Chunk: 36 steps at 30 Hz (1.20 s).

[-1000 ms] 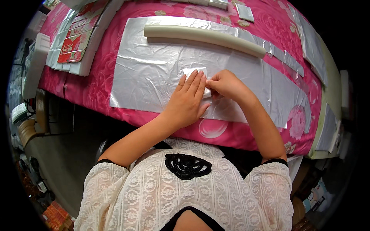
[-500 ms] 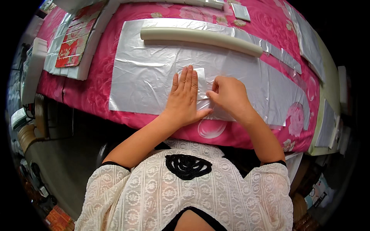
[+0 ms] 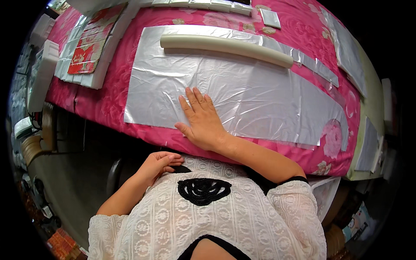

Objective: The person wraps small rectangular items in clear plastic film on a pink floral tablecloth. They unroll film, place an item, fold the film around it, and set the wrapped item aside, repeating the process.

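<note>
A wide silver plastic sheet (image 3: 255,91) lies spread on a table covered with a pink flowered cloth (image 3: 108,104). My right hand (image 3: 201,121) rests palm down on the sheet's near edge, fingers apart, holding nothing. My left hand (image 3: 158,164) is off the table, below its front edge, with fingers curled against my white lace top; nothing shows in it. A long cream foam tube (image 3: 225,45) lies across the far part of the sheet, well beyond both hands.
A stack of flat white packs with red printed covers (image 3: 86,54) sits at the table's left end. Small silver packets (image 3: 271,17) lie at the far edge. More silver sheets (image 3: 346,47) run along the right side. Wooden furniture (image 3: 32,147) stands lower left.
Both hands were together over a small white piece on the sheet. My left hand has drawn back to my chest, my right hand has flattened out, and the white piece is out of sight.
</note>
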{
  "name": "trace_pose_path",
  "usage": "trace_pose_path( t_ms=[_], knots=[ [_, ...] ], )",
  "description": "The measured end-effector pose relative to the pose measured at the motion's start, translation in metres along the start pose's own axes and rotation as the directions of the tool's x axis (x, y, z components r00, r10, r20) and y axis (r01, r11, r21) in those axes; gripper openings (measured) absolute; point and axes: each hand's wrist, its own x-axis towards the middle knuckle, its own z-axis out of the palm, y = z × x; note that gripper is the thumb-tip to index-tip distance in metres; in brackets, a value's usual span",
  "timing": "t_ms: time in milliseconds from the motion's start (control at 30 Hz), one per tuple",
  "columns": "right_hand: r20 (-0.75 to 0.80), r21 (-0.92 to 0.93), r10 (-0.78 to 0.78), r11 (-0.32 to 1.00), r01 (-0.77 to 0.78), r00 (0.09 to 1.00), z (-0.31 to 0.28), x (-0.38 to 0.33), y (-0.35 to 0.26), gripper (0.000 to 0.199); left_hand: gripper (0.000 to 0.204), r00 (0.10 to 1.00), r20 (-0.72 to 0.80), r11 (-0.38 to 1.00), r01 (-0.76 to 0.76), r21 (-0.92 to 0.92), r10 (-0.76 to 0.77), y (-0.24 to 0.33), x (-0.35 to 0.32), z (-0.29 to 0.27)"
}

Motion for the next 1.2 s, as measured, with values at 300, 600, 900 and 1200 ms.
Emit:
trace_pose_path(
  t_ms=[300,600,900,1200],
  knots=[
    [0.073,0.244,-0.392,0.899,0.365,0.917,-0.003,-0.005,-0.033,0.044,0.008,0.919,-0.023,0.74,-0.302,0.601,0.394,0.01,0.005,0.002],
    [-0.209,0.369,-0.091,0.915,0.165,0.974,-0.11,0.023,0.084,0.011,0.041,0.146,0.537,0.132,-0.989,0.064,0.831,0.121,-0.043,0.087],
    [-0.498,0.66,0.628,0.722,-0.209,0.598,-0.183,0.107,0.282,0.021,0.011,0.173,-0.263,-0.108,-0.605,-0.788,0.949,0.134,-0.085,0.214],
    [-0.622,-0.006,0.586,0.659,-0.752,0.519,-0.187,0.123,0.308,0.046,0.005,-0.136,-0.379,-0.4,-0.425,-0.812,0.915,0.143,-0.048,0.236]
  ],
)
